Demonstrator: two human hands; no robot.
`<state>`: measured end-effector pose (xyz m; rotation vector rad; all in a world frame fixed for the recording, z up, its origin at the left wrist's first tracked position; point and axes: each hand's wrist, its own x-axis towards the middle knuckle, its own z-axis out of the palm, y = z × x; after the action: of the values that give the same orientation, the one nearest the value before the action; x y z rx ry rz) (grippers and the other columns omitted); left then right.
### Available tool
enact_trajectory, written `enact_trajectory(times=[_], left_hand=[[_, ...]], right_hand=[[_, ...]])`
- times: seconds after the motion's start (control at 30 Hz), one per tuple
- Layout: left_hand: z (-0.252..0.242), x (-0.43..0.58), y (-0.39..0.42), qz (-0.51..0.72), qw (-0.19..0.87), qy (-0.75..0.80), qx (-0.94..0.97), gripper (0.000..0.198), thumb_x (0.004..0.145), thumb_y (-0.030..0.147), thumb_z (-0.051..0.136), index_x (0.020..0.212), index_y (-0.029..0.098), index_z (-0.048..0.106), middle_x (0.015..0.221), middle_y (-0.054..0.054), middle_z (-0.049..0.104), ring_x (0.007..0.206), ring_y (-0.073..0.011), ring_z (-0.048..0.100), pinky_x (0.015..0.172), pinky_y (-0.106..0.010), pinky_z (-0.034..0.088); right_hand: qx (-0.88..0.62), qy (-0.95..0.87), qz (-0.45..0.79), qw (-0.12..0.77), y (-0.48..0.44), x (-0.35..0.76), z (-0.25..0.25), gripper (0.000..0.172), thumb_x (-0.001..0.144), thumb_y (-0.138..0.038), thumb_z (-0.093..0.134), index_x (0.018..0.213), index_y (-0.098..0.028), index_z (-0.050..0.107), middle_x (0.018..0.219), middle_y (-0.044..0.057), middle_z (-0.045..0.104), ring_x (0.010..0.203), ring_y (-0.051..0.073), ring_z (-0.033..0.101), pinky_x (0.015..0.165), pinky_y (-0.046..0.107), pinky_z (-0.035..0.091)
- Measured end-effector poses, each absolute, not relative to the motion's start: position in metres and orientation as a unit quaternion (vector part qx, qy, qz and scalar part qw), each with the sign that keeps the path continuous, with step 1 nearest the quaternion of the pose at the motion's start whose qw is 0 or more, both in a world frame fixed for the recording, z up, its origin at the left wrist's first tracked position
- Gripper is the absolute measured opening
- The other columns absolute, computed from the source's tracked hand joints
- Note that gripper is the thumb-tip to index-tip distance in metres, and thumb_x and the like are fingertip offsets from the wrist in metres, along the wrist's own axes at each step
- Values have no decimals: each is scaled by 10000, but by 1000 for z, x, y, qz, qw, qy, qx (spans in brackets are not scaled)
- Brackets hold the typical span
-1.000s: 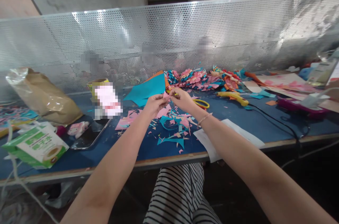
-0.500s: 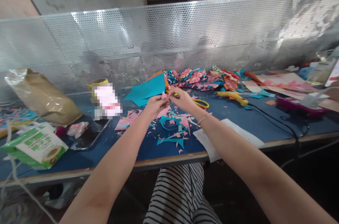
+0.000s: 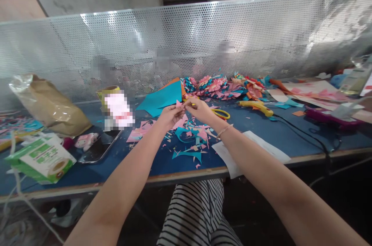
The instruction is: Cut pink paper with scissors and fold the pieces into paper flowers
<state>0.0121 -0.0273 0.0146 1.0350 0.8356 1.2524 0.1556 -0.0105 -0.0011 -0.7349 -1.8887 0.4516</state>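
Note:
Between my fingertips is a small pink piece of paper [image 3: 178,103], its pointed tip sticking up. My left hand [image 3: 171,115] is closed on it from the left. From the right, my right hand [image 3: 198,108] pinches at the same piece, its fingertips touching those of the left; they partly hide the paper. Below the hands lie blue paper scraps [image 3: 187,154] and pink paper scraps [image 3: 141,131], scattered on the blue tabletop. Scissors with yellow handles [image 3: 223,114] lie just behind my right wrist. A blue paper sheet [image 3: 161,98] rests behind my left hand.
Paper flower bunches [image 3: 215,86] line the back by a perforated metal screen [image 3: 261,33]. To the right are a yellow glue gun [image 3: 257,107] with its cord and a white sheet [image 3: 263,147]. Leftward stand a brown bag [image 3: 55,106], a green box [image 3: 43,160] and a lit phone [image 3: 119,109].
Both hands have shifted very slightly left with the pink paper, still pinched together. The surrounding view has moved a little; the things on the table stay as they were.

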Motion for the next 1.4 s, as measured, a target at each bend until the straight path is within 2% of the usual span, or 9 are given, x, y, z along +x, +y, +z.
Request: enact_trajectory(times=[0.5, 0.87, 1.07, 1.4], left_hand=[[15, 12, -27, 548, 598, 372, 451, 68, 660, 51, 648, 627, 88, 601, 558, -20, 595, 501, -56, 535, 589, -210, 438], [15, 11, -26, 560, 592, 369, 447, 77, 644, 62, 663, 616, 90, 597, 570, -27, 607, 501, -59, 538, 577, -205, 440], [13, 12, -24, 557, 590, 369, 453, 86, 623, 71, 680, 624, 92, 596, 546, -16, 593, 495, -58, 530, 561, -196, 432], [11, 12, -24, 566, 567, 368, 472, 58, 632, 85, 669, 621, 84, 611, 539, -17, 587, 502, -65, 521, 597, -227, 425]], right_hand=[[-322, -766, 178, 528, -13, 156, 2, 138, 741, -211, 482, 767, -153, 605, 675, 6, 559, 608, 102, 486, 552, 220, 368], [-306, -763, 179, 541, -17, 157, 3, 152, 740, -198, 491, 785, -150, 628, 719, 22, 584, 642, 111, 514, 562, 228, 388], [-315, -753, 204, 541, -17, 157, 4, 135, 725, -219, 509, 758, -147, 619, 680, 10, 564, 589, 96, 490, 534, 224, 380], [-331, -727, 299, 523, -16, 157, 4, 163, 705, -258, 523, 771, -134, 606, 492, -49, 475, 404, 62, 419, 426, 208, 335]])
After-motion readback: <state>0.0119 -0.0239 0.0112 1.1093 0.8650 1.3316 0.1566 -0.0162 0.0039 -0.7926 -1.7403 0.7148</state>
